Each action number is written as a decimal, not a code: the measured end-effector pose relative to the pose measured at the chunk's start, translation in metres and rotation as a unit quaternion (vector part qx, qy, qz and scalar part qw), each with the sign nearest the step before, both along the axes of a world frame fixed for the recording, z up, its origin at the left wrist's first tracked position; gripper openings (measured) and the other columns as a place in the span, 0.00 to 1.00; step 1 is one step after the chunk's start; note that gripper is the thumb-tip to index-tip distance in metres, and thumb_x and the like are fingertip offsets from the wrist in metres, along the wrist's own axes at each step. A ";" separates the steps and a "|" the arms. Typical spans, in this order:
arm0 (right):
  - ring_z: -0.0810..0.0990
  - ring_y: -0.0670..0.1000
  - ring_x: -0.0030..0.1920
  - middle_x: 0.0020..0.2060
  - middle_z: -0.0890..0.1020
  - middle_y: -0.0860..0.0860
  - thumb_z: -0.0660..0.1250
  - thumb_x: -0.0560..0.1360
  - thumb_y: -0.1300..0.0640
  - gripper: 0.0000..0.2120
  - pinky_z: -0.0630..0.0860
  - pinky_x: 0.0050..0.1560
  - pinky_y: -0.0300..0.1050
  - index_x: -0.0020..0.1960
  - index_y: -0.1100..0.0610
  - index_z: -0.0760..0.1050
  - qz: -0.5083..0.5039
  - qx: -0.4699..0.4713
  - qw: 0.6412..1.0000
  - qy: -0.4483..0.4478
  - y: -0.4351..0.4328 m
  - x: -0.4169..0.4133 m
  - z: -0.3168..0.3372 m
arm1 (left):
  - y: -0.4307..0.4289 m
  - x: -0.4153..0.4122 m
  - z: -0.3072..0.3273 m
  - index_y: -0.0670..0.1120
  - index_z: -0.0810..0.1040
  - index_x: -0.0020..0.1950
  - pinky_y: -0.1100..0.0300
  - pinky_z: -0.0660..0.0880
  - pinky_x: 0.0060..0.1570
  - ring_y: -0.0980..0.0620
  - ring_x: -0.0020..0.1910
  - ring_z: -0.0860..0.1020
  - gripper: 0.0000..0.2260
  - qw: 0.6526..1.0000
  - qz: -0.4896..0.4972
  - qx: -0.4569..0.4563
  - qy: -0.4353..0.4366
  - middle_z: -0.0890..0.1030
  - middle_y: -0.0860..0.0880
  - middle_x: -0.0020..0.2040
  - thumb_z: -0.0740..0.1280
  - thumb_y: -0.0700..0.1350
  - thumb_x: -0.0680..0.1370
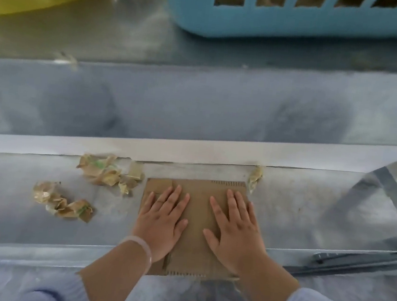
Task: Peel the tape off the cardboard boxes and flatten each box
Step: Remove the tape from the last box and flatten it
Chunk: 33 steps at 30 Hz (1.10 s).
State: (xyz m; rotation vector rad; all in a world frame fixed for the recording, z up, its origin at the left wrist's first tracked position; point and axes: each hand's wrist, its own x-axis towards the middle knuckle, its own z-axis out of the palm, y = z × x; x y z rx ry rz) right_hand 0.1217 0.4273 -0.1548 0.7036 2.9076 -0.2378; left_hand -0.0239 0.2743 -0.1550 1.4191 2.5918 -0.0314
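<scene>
1 box (197, 226), L hand (161, 222), R hand (234, 232) splayed flat on it, 3 tape wads (106, 173)

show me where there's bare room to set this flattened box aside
Widest bare patch: the metal surface right of the flattened brown cardboard box, between the small tape scrap and the grey metal brace. Left of the box is crowded with crumpled brown tape wads; the far left is bare.
</scene>
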 end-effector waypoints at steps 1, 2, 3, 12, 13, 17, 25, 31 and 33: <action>0.35 0.56 0.78 0.79 0.41 0.56 0.36 0.73 0.29 0.39 0.35 0.76 0.58 0.80 0.45 0.39 -0.002 0.004 1.000 -0.001 0.002 -0.002 0.000 | 0.003 -0.004 -0.002 0.56 0.38 0.78 0.48 0.36 0.75 0.54 0.78 0.37 0.29 1.000 -0.004 -0.005 0.001 0.38 0.55 0.79 0.36 0.63 0.78; 0.34 0.55 0.78 0.79 0.40 0.56 0.35 0.72 0.27 0.41 0.35 0.76 0.57 0.80 0.46 0.39 0.001 0.006 1.000 -0.003 0.004 -0.004 -0.001 | 0.004 -0.007 -0.003 0.57 0.36 0.78 0.48 0.35 0.75 0.54 0.77 0.36 0.30 1.000 -0.006 -0.006 0.000 0.36 0.55 0.79 0.36 0.65 0.77; 0.32 0.53 0.77 0.79 0.38 0.55 0.34 0.71 0.25 0.43 0.34 0.76 0.56 0.80 0.47 0.38 0.008 0.006 1.000 -0.002 0.005 -0.006 -0.001 | 0.005 -0.009 -0.004 0.58 0.33 0.77 0.47 0.35 0.75 0.54 0.77 0.35 0.32 1.000 -0.007 -0.005 0.000 0.34 0.55 0.78 0.35 0.68 0.75; 0.33 0.50 0.77 0.79 0.38 0.51 0.33 0.70 0.24 0.45 0.32 0.76 0.51 0.80 0.48 0.38 0.013 0.020 1.000 0.002 0.008 -0.012 -0.002 | 0.005 -0.012 0.000 0.57 0.49 0.79 0.47 0.42 0.76 0.52 0.79 0.46 0.37 1.000 -0.013 0.020 0.014 0.47 0.53 0.80 0.39 0.71 0.74; 0.33 0.50 0.77 0.79 0.37 0.51 0.33 0.70 0.24 0.44 0.32 0.76 0.51 0.80 0.47 0.36 0.012 0.020 1.000 -0.001 0.007 -0.012 -0.001 | 0.002 -0.009 0.003 0.56 0.56 0.79 0.48 0.46 0.77 0.51 0.79 0.51 0.35 0.999 -0.009 0.031 0.019 0.53 0.52 0.80 0.41 0.69 0.75; 0.32 0.50 0.77 0.79 0.36 0.51 0.32 0.70 0.24 0.44 0.32 0.76 0.52 0.79 0.46 0.35 0.011 0.023 1.000 -0.013 0.007 -0.014 0.000 | -0.013 -0.001 -0.004 0.51 0.56 0.79 0.48 0.48 0.77 0.49 0.79 0.52 0.33 0.999 -0.030 0.042 0.010 0.53 0.48 0.80 0.43 0.66 0.78; 0.35 0.53 0.78 0.79 0.39 0.49 0.33 0.71 0.27 0.41 0.30 0.75 0.53 0.79 0.45 0.37 0.024 0.028 0.999 -0.016 0.012 -0.031 0.001 | 0.003 -0.022 -0.012 0.54 0.37 0.79 0.51 0.35 0.75 0.53 0.78 0.36 0.36 0.999 -0.026 0.036 0.005 0.36 0.52 0.79 0.32 0.68 0.74; 0.40 0.51 0.79 0.80 0.43 0.47 0.35 0.74 0.32 0.36 0.33 0.75 0.50 0.79 0.42 0.42 -0.012 0.029 0.999 0.009 0.002 -0.035 -0.001 | 0.003 -0.019 -0.001 0.55 0.58 0.78 0.50 0.48 0.77 0.51 0.78 0.53 0.35 0.999 -0.002 0.038 0.035 0.55 0.52 0.79 0.36 0.67 0.76; 0.39 0.51 0.79 0.80 0.43 0.48 0.34 0.75 0.33 0.35 0.32 0.74 0.51 0.79 0.42 0.43 -0.036 0.020 0.999 0.019 -0.007 -0.033 -0.003 | 0.001 -0.012 0.000 0.54 0.65 0.76 0.49 0.54 0.76 0.50 0.77 0.59 0.33 0.998 0.007 0.050 0.036 0.62 0.53 0.77 0.38 0.65 0.77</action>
